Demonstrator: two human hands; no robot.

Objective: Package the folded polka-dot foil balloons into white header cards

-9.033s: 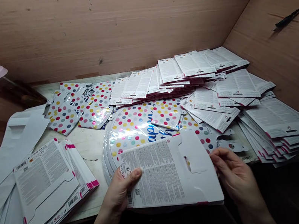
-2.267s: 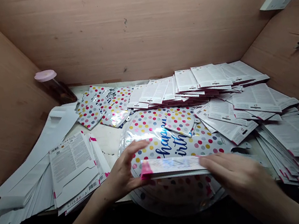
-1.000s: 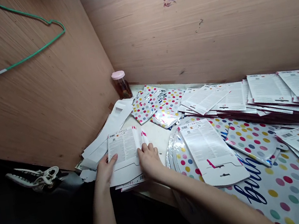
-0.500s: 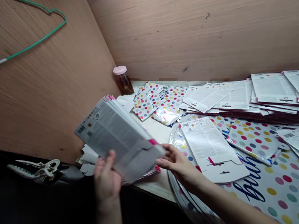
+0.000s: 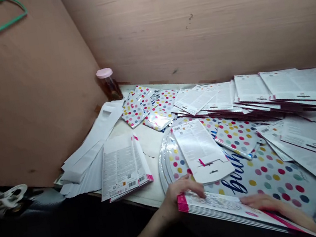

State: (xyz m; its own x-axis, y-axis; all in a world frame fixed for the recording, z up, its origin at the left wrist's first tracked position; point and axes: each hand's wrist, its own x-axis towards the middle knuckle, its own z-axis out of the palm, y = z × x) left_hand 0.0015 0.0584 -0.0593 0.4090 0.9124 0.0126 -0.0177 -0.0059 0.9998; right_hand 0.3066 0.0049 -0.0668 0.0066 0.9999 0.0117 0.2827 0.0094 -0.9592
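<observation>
My left hand [image 5: 182, 189] grips the near left end of a stack of printed cards [image 5: 217, 204] with pink edges, thumb on top. My right hand [image 5: 261, 202] lies flat on top of the same stack, fingers stretched out towards the left. The stack sits low at the table's front edge, over a round polka-dot foil balloon [image 5: 270, 174] with blue script. One single printed card [image 5: 199, 148] and a folded polka-dot balloon [image 5: 236, 137] lie on that balloon, just beyond my hands.
A smaller pile of printed cards [image 5: 123, 166] lies at the left, beside blank white cards [image 5: 90, 150]. Rows of cards [image 5: 262, 89] cover the back and right. Folded dotted balloons [image 5: 146, 106] and a pink-lidded jar [image 5: 108, 82] stand near the corner. Wooden walls close in on the left and at the back.
Both hands lifted a stack of cards off the left pile and carried it right to the front of the big balloon. The view swung right with them.
</observation>
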